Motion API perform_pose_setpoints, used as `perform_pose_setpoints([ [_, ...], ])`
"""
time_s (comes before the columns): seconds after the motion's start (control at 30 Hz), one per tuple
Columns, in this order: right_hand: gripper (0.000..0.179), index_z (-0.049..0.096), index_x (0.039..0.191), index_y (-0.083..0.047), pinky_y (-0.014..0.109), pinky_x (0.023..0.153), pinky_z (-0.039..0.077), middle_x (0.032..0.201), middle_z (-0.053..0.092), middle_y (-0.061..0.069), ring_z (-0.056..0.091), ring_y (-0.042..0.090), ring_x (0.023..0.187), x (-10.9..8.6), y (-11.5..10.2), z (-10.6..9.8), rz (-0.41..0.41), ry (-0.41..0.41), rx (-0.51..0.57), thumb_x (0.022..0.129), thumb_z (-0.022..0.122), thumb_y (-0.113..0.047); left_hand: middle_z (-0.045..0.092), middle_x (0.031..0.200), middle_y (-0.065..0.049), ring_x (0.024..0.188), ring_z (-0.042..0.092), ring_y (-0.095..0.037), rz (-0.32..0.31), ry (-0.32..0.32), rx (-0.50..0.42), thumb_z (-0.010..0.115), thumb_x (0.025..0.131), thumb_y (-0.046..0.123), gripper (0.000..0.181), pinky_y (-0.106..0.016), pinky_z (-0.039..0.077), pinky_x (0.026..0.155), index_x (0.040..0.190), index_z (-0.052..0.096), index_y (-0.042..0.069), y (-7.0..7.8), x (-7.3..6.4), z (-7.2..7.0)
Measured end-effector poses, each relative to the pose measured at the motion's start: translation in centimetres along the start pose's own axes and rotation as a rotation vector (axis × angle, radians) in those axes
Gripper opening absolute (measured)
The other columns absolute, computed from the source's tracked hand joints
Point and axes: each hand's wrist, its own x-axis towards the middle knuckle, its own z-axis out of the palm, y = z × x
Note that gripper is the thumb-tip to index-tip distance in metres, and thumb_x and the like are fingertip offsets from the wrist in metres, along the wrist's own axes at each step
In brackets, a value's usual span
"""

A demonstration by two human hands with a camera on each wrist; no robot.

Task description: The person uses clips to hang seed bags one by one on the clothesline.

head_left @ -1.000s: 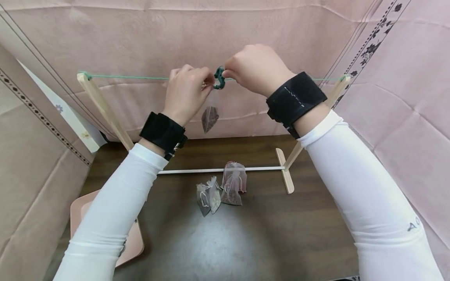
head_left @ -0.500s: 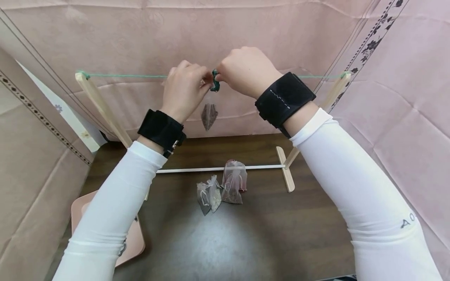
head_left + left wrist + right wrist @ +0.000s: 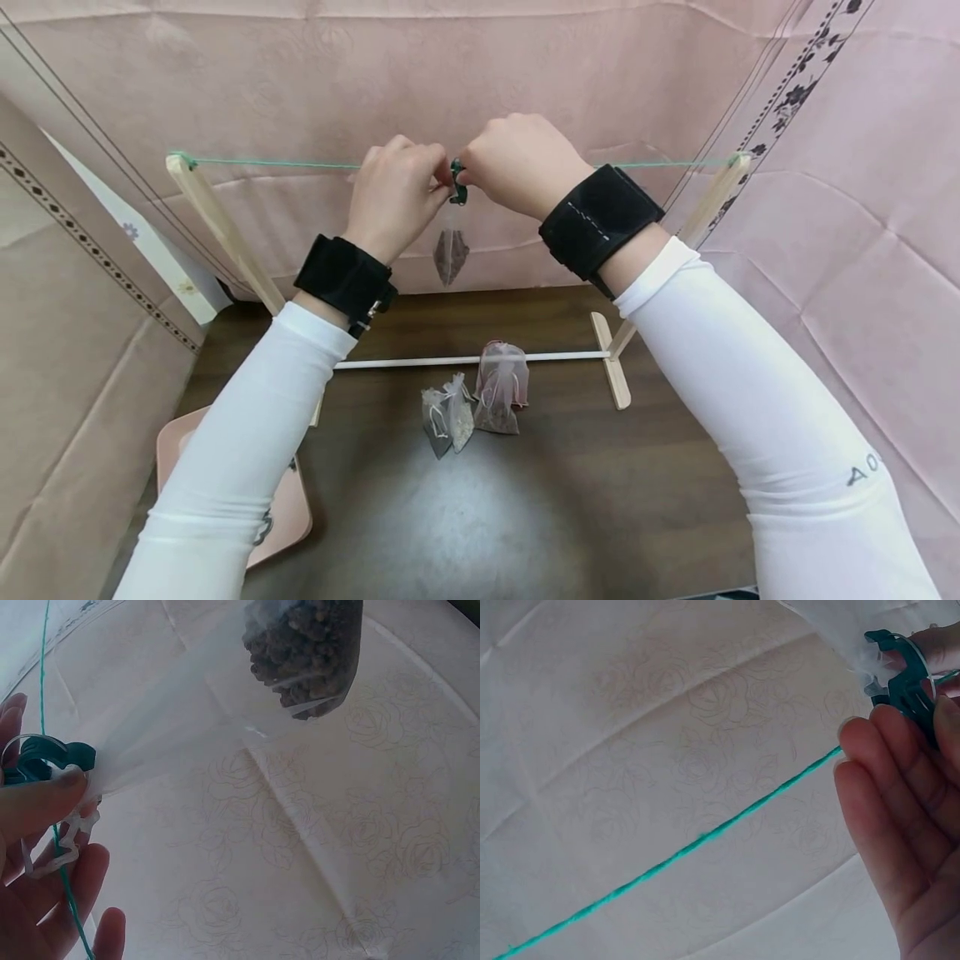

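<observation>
A green string (image 3: 270, 163) runs between two wooden posts. At its middle my left hand (image 3: 393, 200) pinches the gathered neck of a sheer drawstring sachet (image 3: 451, 258), whose white cord trails over the fingers in the left wrist view. Dark grains fill the sachet's bottom (image 3: 307, 656), which hangs below the string. My right hand (image 3: 525, 167) pinches a dark green clothespin (image 3: 458, 185) between thumb and fingers. The clothespin's jaws [no point] stand at the sachet neck, beside the string. In the right wrist view its curved arm and wire spring show, while the fingers hide its lower end.
On the dark table (image 3: 540, 508) lie several more sachets: two small ones (image 3: 447, 417) and larger ones (image 3: 498, 392) by the white crossbar (image 3: 405, 363). A pink tray (image 3: 288, 517) is partly under the left sleeve. The right post (image 3: 708, 208) stands on a wooden foot (image 3: 611, 362).
My right hand has moved left and slightly down with the clothespin, which has turned more edge-on beside the left fingertips. The left hand keeps its pinch, and the sachet sways slightly.
</observation>
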Motion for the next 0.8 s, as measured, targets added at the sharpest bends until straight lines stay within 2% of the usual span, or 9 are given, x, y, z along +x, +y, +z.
perform_pose_setpoints([
  [0.33,0.025,0.067,0.087,-0.001,0.036,0.058,0.046,0.065,0.057,0.009,0.045,0.02,0.057,0.01,-0.2,0.34,-0.026,0.005,-0.007,0.089,0.055,-0.024,0.066,0.08,0.0,0.085,0.051,-0.02,0.012,-0.016,-0.025,0.062,0.084,0.02,0.009,-0.037,0.038,0.078,0.08,0.065,0.012,-0.26,-0.22,0.17],
  [0.8,0.026,0.066,0.086,-0.002,0.035,0.056,0.045,0.064,0.054,0.007,0.045,0.019,0.056,-0.04,-0.18,0.44,-0.025,-0.054,0.035,0.089,0.055,-0.026,0.065,0.082,0.0,0.082,0.049,-0.02,0.038,-0.041,-0.039,0.06,0.085,0.02,0.009,-0.035,0.038,0.076,0.082,0.063,0.012,-0.34,-0.57,0.55],
])
